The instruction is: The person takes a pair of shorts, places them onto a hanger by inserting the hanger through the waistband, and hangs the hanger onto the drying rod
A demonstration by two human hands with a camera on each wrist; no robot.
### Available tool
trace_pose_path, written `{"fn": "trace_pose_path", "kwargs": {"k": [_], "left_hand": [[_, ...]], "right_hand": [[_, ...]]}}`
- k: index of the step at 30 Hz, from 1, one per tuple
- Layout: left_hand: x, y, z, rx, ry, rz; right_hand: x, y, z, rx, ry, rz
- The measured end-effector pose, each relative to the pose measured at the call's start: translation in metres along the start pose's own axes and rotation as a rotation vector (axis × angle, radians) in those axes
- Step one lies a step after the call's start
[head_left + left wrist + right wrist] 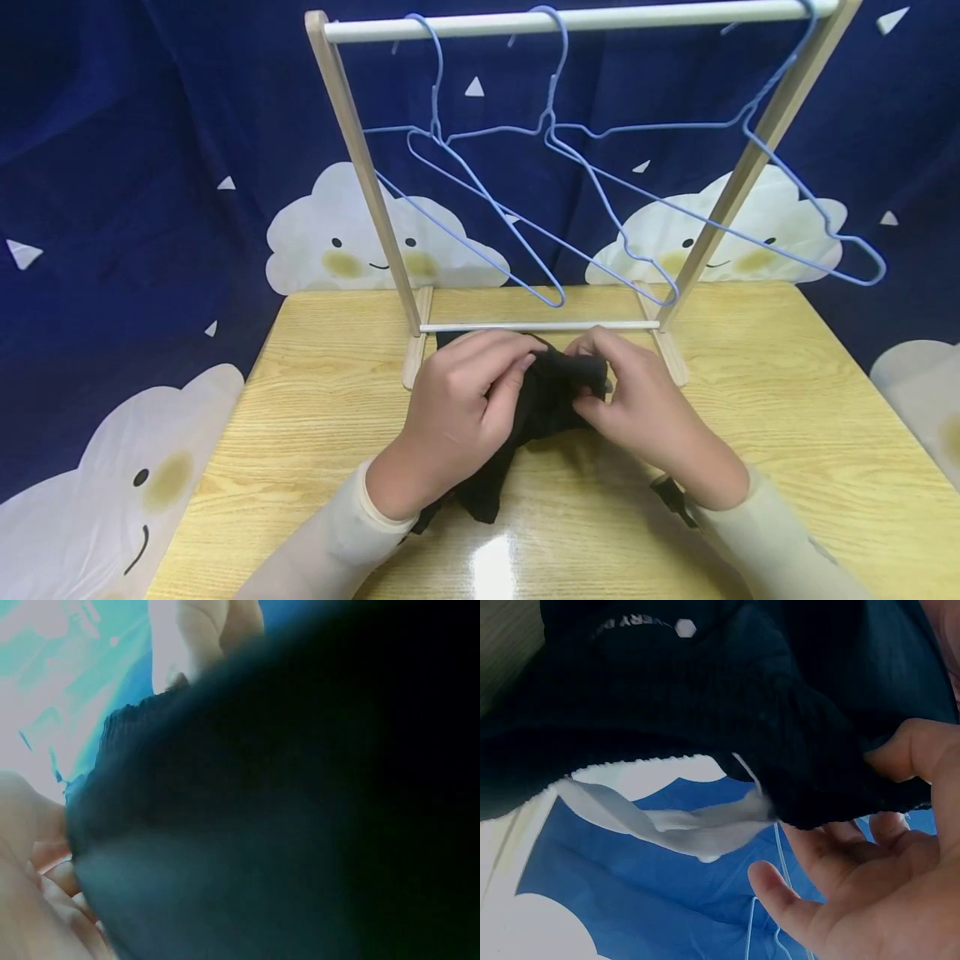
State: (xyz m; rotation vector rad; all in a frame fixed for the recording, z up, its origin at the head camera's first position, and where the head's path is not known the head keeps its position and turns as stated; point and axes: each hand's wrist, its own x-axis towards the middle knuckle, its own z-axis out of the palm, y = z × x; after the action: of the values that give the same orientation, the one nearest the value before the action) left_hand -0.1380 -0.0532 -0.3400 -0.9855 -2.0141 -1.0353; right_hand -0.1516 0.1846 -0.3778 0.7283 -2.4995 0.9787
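Note:
A black garment (536, 408) hangs bunched between both hands over the table; its exact kind cannot be told. My left hand (468, 392) pinches its upper edge between thumb and fingers. To the right, my right hand (645, 400) grips another part of the edge, thumb on one side and fingers on the other. In the right wrist view the cloth (667, 690) bears pale lettering and a small hexagon, and a white band (652, 825) loops below its stitched edge. Dark, blurred fabric (225, 825) fills most of the left wrist view and hides part of the hands.
Behind the hands stands a wooden rack (375, 200) with a white top rail (637, 17). Several blue wire hangers (551, 92) hang from it, their lower corners above the hands. The light wooden table (300, 433) lies below, before a dark blue cloud-print backdrop (112, 167).

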Motion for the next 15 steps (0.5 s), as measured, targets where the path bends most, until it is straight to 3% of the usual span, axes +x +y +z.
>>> {"fn": "trace_pose_path", "kwargs": {"k": [8, 15], "left_hand": [[0.001, 0.0, -0.003, -0.029, 0.013, -0.003], [0.003, 0.001, -0.007, -0.071, 0.053, 0.003]], "right_hand": [[-0.001, 0.001, 0.005, 0.041, -0.039, 0.068], [0.0, 0.004, 0.012, 0.063, -0.095, 0.071]]}}
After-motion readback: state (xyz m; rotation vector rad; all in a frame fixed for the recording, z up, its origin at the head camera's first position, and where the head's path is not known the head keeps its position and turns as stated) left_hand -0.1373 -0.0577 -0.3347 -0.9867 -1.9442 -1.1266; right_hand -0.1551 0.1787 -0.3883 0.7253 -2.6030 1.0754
